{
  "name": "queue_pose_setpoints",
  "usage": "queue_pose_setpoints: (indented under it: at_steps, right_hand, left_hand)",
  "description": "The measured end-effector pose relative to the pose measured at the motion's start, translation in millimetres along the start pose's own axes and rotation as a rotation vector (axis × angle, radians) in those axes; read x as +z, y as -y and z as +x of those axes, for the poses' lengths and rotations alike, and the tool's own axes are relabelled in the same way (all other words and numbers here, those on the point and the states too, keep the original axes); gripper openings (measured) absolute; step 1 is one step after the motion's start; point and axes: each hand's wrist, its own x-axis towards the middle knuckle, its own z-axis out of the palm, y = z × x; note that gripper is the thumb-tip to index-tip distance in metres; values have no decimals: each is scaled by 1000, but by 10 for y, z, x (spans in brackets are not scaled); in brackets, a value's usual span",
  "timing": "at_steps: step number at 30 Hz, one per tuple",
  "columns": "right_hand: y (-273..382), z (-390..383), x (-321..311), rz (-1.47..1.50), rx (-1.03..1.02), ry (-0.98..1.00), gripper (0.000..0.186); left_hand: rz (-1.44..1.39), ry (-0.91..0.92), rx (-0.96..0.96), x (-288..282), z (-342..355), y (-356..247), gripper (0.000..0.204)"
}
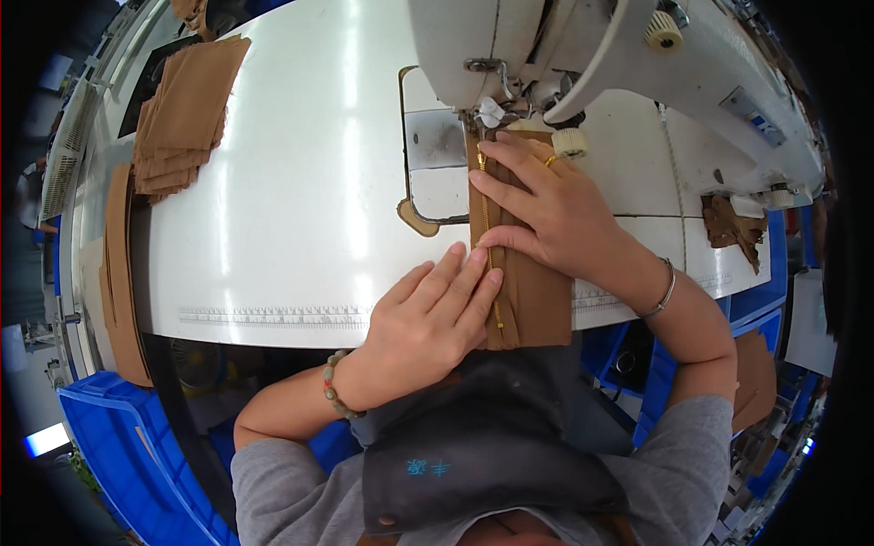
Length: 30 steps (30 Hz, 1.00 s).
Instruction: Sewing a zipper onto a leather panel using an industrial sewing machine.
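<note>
A brown fabric piece [542,296] lies on the white sewing table, its far end beneath the head of a sewing machine [473,55]. Along its left side runs a gold-toothed zipper [486,205]. My right hand [551,205] rests on the fabric with fingers spread, the fingertips close to the zipper near the needle area. Lower down, my left hand [428,318] lies flat with fingers stretched out, its fingertips touching the zipper edge. Both hands press on the work from above. The needle itself is too small to make out.
A stack of brown fabric pieces [187,118] sits at the far left of the table. Brown scraps [731,232] lie at the right. A printed ruler strip [273,315] follows the near edge. Blue bins [137,455] stand below at the left.
</note>
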Motion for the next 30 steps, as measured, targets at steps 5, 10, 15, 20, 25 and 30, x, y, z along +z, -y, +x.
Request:
queue_pose_setpoints:
  at_steps: [5, 10, 15, 20, 25, 30]
  right_hand:
    - [-2, 5, -4, 7, -35, -47, 63]
    - [21, 32, -93, -43, -41, 30, 74]
    - [37, 49, -84, 2, -23, 32, 77]
    - [15, 28, -61, 21, -7, 23, 78]
    - [6, 30, -55, 7, -8, 23, 77]
    - [-3, 28, -51, -1, -26, 27, 79]
  left_hand:
    - [-47, 45, -6, -71, -28, -23, 58]
    - [-141, 62, -130, -341, -391, 234, 71]
    - [490, -60, -589, -998, -1130, 1349, 41]
    - [993, -40, -1068, -1778, -1884, 2274, 49]
    - [915, 70, -1163, -1894, -2202, 2456, 43]
    - [893, 103, -1170, -2132, -2423, 2628, 34]
